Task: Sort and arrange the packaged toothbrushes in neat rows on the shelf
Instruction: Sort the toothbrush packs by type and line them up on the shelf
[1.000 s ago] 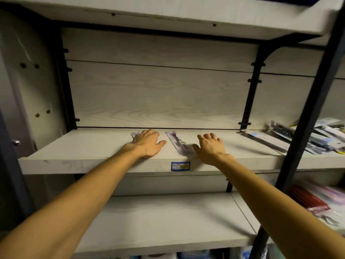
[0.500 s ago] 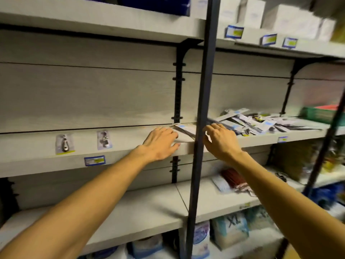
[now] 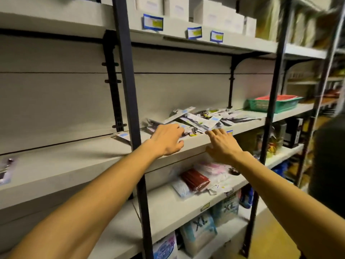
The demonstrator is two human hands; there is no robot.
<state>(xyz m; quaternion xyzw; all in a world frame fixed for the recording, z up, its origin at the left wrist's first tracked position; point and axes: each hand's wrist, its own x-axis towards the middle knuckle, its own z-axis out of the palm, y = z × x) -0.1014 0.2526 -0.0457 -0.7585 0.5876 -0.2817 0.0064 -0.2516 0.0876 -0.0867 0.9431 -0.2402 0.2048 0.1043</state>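
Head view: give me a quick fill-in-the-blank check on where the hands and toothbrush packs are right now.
1. The toothbrush packs lie in a loose ____ on the shelf, not in rows.
2. The left hand reaches the pile's ____ end.
3. The basket further right on that shelf is ____ in colour.
4. The right hand has its fingers ____, gripping nothing.

Missing words: pile; left; green; straight

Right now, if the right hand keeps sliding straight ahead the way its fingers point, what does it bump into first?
Probably the messy pile of packaged toothbrushes on the shelf. The right hand has its fingers straight, almost at the pile's near edge, though contact is unclear.
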